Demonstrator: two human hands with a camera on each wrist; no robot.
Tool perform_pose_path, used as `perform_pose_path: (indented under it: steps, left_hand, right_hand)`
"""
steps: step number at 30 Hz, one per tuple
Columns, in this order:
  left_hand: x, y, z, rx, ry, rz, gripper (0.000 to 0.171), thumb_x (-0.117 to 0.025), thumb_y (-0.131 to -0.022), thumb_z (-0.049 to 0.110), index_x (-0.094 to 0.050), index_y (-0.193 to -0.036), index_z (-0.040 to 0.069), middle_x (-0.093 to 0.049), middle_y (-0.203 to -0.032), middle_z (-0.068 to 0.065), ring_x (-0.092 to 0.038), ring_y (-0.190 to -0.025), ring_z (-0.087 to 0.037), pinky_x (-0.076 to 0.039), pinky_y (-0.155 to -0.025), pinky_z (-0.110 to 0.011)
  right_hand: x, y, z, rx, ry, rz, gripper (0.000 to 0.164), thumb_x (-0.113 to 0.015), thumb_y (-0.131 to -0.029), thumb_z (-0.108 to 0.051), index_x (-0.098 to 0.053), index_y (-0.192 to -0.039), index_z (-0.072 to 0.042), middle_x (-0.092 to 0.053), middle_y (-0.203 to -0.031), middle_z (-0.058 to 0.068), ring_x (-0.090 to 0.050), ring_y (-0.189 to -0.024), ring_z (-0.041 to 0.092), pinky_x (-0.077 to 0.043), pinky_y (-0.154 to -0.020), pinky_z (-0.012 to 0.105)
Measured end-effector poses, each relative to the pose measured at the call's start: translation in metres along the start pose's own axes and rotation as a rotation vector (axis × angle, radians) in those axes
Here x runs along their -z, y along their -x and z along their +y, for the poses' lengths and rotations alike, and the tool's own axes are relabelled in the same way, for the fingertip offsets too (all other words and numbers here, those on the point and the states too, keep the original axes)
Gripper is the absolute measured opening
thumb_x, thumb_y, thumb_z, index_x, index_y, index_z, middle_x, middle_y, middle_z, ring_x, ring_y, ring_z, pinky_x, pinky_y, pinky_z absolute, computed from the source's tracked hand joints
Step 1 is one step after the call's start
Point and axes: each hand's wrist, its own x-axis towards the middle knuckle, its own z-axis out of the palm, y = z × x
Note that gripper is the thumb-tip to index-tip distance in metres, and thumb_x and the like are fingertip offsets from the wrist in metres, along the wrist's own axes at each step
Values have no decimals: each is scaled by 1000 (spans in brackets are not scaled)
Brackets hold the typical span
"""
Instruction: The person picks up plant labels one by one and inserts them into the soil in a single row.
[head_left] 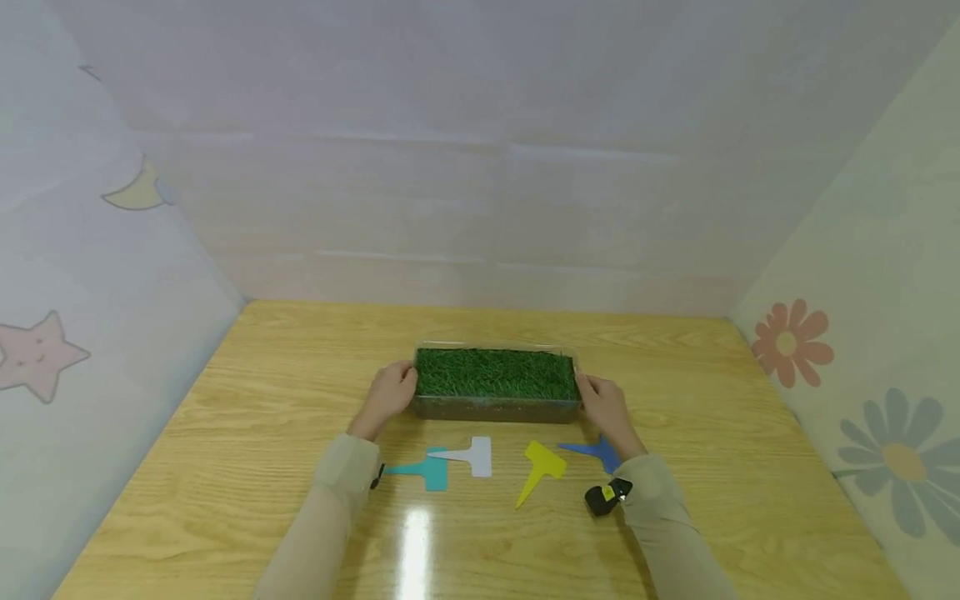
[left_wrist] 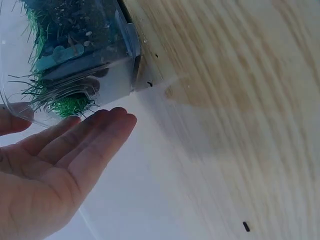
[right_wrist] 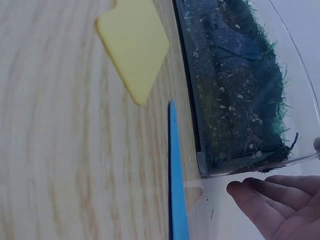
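Observation:
A clear plastic planter box (head_left: pixel 495 410) of dark soil topped with green grass (head_left: pixel 495 372) lies lengthwise across the wooden table. My left hand (head_left: pixel 392 390) holds its left end, thumb at the rim and fingers along the outer end wall. At the opposite end, my right hand (head_left: pixel 606 407) grips the same way. Through the clear side, the right wrist view shows pebbly soil (right_wrist: pixel 235 100). Nearer me lie T-shaped plant labels: a teal one (head_left: pixel 437 477), a white one (head_left: pixel 480 457) overlapping it, a yellow one (head_left: pixel 543 462), and a blue one (head_left: pixel 600 452) partly hidden by my right forearm.
The wooden table (head_left: pixel 247 433) extends around the box, with pale cloth walls (head_left: pixel 480 200) behind and at both sides. A black wrist camera (head_left: pixel 600 502) sits on my right wrist. Tiny dark specks (left_wrist: pixel 246 226) lie on the surface near the left hand.

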Motion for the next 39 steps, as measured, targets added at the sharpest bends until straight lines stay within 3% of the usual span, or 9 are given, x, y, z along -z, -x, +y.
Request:
perform_pose_path:
  steps: [3,5,6,16,28,33,39]
  left_hand:
    - [2,4,1,-12,-24,8,38,-35,-98,18,-47,-126,-6,-60,-102,-24,-59,-86,-32,-48,-74,-43]
    - [4,6,1,-23,-43,12,43,-38,-98,18,-40,-132,-7,-53,-119,-26,-53,-105,-36,-45,-84,-47]
    - [5,7,1,-29,-43,10,44,-39,-98,18,-39,-133,-8,-53,-119,-27,-53,-106,-37,-45,-85,-47]
    - [12,20,7,-53,-98,19,48,-42,-97,21,-34,-137,-4,-57,-114,-22,-59,-97,-33,-48,-78,-45]
    - [20,41,8,-162,-153,62,35,-47,-94,18,-48,-121,-5,-62,-99,-18,-61,-86,-30,-50,-71,-42]
    - [24,49,8,-212,-173,48,27,-50,-93,14,-52,-112,-4,-62,-91,-14,-61,-80,-26,-50,-68,-39]
    - [23,55,6,-245,-203,13,24,-51,-92,13,-53,-110,-3,-62,-88,-10,-60,-75,-21,-50,-65,-35]
  right_hand:
    - [4,3,0,-12,-8,-20,46,-38,-99,-33,-57,-117,5,-60,-95,23,-58,-76,30,-48,-70,41]
    - [7,5,0,-14,-16,-34,49,-40,-98,-33,-50,-126,5,-55,-116,25,-58,-95,33,-46,-82,46]
    - [8,6,0,-14,-20,-41,49,-40,-98,-33,-49,-127,5,-54,-119,26,-59,-96,34,-45,-84,46]
    - [22,25,-5,-44,-48,-84,58,-43,-94,-45,-52,-124,4,-60,-109,24,-63,-88,33,-51,-73,40]
    - [32,43,-15,29,19,-116,38,-51,-94,-26,-59,-112,6,-62,-101,24,-63,-82,33,-52,-64,39]
    - [31,48,-20,95,38,-125,28,-55,-93,-18,-61,-106,5,-63,-98,22,-64,-78,32,-51,-61,39]
    - [27,52,-29,164,42,-153,26,-57,-91,-20,-63,-101,4,-65,-90,19,-64,-78,31,-52,-61,33]
